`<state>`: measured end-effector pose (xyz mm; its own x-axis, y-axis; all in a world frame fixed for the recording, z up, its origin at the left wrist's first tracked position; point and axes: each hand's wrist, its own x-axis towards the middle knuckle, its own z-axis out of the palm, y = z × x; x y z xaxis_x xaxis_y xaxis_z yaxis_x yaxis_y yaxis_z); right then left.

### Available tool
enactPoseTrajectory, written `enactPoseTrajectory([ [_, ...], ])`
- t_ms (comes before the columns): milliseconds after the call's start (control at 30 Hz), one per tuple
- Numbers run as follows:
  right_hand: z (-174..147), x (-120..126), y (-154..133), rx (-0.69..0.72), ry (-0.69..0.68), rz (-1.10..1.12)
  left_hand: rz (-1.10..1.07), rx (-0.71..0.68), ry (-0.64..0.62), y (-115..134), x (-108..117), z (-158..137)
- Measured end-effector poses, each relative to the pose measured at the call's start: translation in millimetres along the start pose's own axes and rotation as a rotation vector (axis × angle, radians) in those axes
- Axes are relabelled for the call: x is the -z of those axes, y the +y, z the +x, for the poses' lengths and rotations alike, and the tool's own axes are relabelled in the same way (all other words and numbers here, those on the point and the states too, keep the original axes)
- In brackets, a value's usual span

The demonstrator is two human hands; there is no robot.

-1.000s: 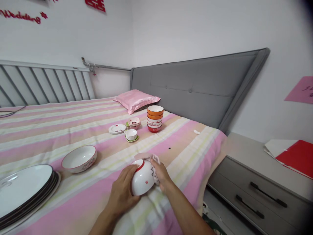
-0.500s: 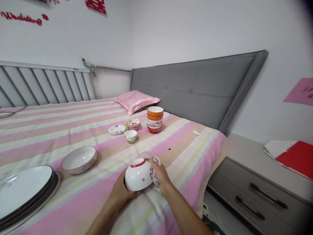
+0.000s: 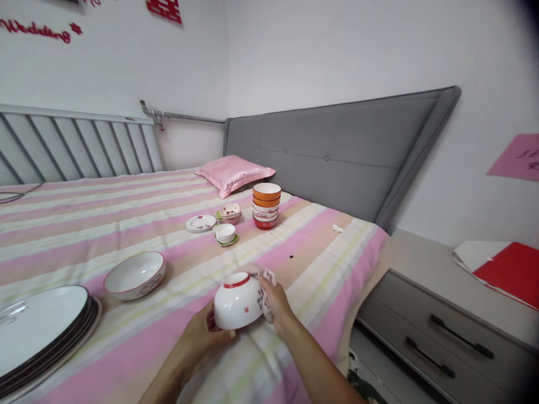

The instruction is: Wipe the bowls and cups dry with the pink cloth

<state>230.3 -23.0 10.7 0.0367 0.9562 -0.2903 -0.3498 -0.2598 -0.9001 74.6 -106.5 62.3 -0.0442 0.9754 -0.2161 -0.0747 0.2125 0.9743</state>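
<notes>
A white bowl with a red foot ring and dark lettering is turned bottom up between my hands, over the near side of the bed. My left hand grips its left side, the thumb lying along the lower rim. Bunched in my right hand is a pale pink cloth, pressed to the bowl's right side. The right fingertips are partly hidden behind the cloth and bowl. To the left, a wide white bowl with a red rim stands upright on the striped bedspread.
Stacked oval plates lie at the left. Beyond my hands stand a bowl stack, small plates, small dishes and tiny cups. A pink pillow leans by the grey headboard. A nightstand is at the right.
My left hand has shifted its grip on the bowl, and its thumb now reaches further along the lower rim. The cloth and my right hand stay nearly in place.
</notes>
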Motion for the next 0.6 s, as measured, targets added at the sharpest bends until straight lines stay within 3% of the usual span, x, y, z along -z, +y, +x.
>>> enactPoseTrajectory([
  [133,2,0,2,-0.001,0.003,-0.012,0.013,0.038,0.048,4,2,-2],
  [300,-1,-1,-1,0.003,0.010,-0.026,-0.211,0.192,0.007,8,12,4],
  [467,-6,0,-4,0.023,-0.001,-0.042,-0.369,0.296,0.147,-1,19,19],
  [600,-11,-2,-6,0.091,-0.049,-0.031,-0.429,0.289,0.272,-9,12,25],
])
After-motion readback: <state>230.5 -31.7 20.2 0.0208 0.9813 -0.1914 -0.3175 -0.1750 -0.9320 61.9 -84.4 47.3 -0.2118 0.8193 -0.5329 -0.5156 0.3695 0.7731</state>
